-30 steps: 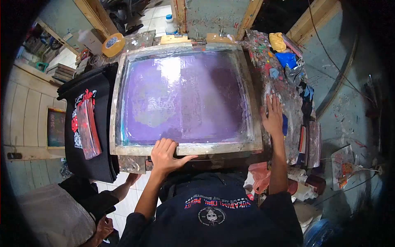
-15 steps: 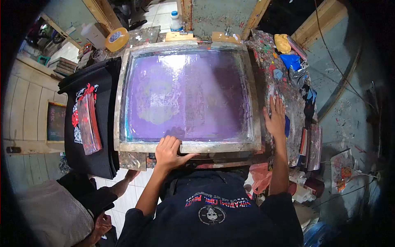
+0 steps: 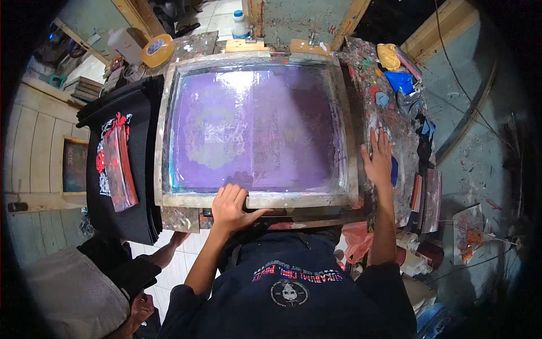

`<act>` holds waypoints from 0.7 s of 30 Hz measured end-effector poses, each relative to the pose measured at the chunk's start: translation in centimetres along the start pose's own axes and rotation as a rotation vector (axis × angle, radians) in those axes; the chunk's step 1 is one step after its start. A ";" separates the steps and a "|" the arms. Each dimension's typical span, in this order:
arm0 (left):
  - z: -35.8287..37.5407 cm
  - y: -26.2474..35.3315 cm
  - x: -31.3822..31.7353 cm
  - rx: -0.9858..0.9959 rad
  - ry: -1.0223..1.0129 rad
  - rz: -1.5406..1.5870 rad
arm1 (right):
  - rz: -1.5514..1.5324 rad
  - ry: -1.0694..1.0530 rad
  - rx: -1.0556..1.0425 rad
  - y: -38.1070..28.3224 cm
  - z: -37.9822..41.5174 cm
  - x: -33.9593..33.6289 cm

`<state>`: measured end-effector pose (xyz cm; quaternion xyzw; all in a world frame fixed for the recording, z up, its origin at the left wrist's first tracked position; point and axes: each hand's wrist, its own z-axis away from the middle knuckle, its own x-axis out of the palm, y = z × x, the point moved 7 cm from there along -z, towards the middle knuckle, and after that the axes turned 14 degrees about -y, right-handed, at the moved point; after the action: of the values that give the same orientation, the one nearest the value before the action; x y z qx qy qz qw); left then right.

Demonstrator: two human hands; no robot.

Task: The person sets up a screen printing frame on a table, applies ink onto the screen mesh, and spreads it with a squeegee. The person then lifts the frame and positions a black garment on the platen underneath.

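Observation:
A wide frame (image 3: 254,201) with a purple mesh screen (image 3: 220,176) lies flat before me. My left hand (image 3: 230,209) rests on the frame's near edge, its fingers wrapped over the wood and its thumb stretched along the rim. To the right of the frame, my right hand (image 3: 377,161) lies flat on the paint-stained tabletop (image 3: 403,189), fingers spread, with nothing in it. A dark blue piece (image 3: 394,171) is beside that hand.
Black printed fabric (image 3: 144,169) is stacked at the left, with a red-edged squeegee (image 3: 120,169) on it. Behind are a tape roll (image 3: 158,51) and bottle (image 3: 240,25). Another person (image 3: 73,294) is at the lower left. Blue plastic (image 3: 400,82) lies at right.
The view has shifted very slightly. Both hands keep the same places on the frame and the tabletop.

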<state>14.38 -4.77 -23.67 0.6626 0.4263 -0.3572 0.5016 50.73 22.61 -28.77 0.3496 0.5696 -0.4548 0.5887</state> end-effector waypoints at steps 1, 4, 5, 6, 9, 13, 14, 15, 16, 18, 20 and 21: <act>-0.1 0.1 -0.1 0.002 0.003 -0.003 | -0.009 0.005 -0.005 0.0 0.0 -0.1; -0.2 0.2 -0.3 -0.003 0.003 0.003 | -0.020 0.021 -0.022 -0.2 0.1 -0.1; -0.3 0.3 -0.3 0.000 0.001 0.014 | -0.011 0.028 -0.029 -0.1 0.0 0.0; -0.3 0.5 -0.3 -0.004 -0.014 0.015 | -0.001 0.035 -0.030 0.0 0.2 -0.1; -0.2 0.4 -0.2 -0.004 -0.043 0.022 | -0.031 -0.014 0.010 0.0 0.2 -0.4; -0.5 0.9 -0.5 0.008 -0.029 0.020 | -0.050 -0.001 0.010 0.0 0.4 -0.4; -0.6 1.0 -0.5 0.010 -0.027 0.025 | -0.050 0.006 0.005 0.0 0.4 -0.5; -0.5 1.0 -0.5 0.008 -0.024 0.030 | -0.052 0.012 0.006 0.1 0.3 -0.4; -0.4 1.0 -0.5 0.002 -0.022 0.033 | -0.054 0.015 0.008 0.3 0.3 -0.4; -0.3 0.9 -0.5 0.010 -0.032 0.027 | -0.060 0.019 0.004 0.3 0.3 -0.3; -0.4 0.9 -0.5 0.014 -0.040 0.021 | -0.065 0.029 -0.008 0.3 0.3 -0.3; -0.5 1.0 -0.6 0.019 -0.035 0.016 | -0.066 0.035 -0.014 0.3 0.3 -0.4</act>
<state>15.05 -4.52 -22.61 0.6643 0.4089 -0.3687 0.5055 51.20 22.48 -28.34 0.3345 0.5940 -0.4638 0.5658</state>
